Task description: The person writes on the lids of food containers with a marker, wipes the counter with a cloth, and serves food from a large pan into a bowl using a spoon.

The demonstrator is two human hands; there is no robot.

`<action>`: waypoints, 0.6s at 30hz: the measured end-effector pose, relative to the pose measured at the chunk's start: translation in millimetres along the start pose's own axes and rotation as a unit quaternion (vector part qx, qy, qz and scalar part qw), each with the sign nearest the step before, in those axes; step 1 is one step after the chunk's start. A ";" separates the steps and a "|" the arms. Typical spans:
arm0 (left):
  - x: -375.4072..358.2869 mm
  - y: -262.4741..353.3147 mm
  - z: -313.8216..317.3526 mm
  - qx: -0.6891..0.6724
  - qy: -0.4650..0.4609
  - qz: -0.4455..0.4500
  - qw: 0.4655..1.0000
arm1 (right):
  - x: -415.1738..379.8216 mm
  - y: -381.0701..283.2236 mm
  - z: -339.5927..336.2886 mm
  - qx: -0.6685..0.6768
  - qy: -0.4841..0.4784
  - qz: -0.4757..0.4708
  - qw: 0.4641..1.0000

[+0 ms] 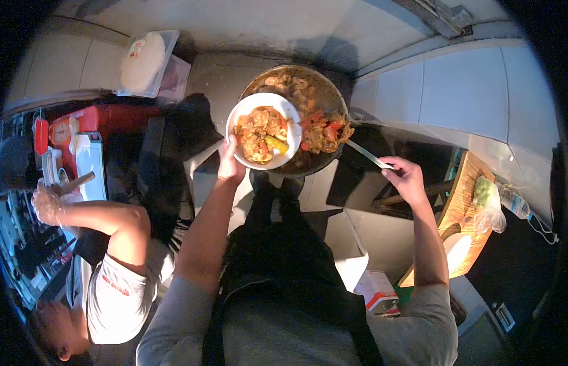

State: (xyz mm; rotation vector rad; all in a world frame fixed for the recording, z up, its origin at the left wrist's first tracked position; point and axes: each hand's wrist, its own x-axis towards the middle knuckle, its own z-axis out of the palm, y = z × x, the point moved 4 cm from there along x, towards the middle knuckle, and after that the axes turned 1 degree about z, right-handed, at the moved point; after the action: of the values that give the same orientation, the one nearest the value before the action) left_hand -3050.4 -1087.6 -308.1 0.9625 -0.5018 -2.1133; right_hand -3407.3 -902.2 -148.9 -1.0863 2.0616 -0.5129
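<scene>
My left hand grips the near left edge of a white bowl, with the thumb along its side. Chunky orange-brown stew fills much of the bowl, with a yellow-green piece at its right. The bowl is held over the left part of a large round pot, which has more stew in it. My right hand is closed around the handle end of a long metal serving spoon. A heap of stew with red pieces hides the spoon's head, over the pot's right side.
A co-worker stands at the left, a plastic-gloved hand near a white tray. A plastic container stands back left. At right, a wooden board carries a bagged green vegetable and a plastic bottle. Tiled walls rise behind the pot.
</scene>
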 end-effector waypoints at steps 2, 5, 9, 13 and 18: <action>1.6 -6.7 4.0 -0.019 -0.021 -0.008 1.000 | -5.4 -32.6 -3.7 -0.001 0.006 -0.020 1.000; -2.3 -19.2 25.3 -0.041 -0.013 -0.051 0.998 | -3.5 -58.0 0.8 -0.072 0.015 -0.074 0.995; -7.0 -23.2 37.1 -0.070 -0.011 -0.087 0.994 | 13.2 -73.2 31.2 -0.150 -0.005 -0.072 0.986; -11.2 -15.1 34.1 -0.058 -0.003 -0.092 0.994 | 19.7 -96.1 47.7 -0.288 0.060 -0.140 0.945; -16.2 -12.2 36.1 -0.097 -0.046 -0.086 0.990 | 18.8 -115.1 39.6 -0.339 0.164 -0.262 0.888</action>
State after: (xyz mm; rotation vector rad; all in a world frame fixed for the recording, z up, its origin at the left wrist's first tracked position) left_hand -3076.7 -1065.8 -284.6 0.8257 -0.2589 -2.3206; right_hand -3322.8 -982.7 -109.7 -2.1326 2.2957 -0.2244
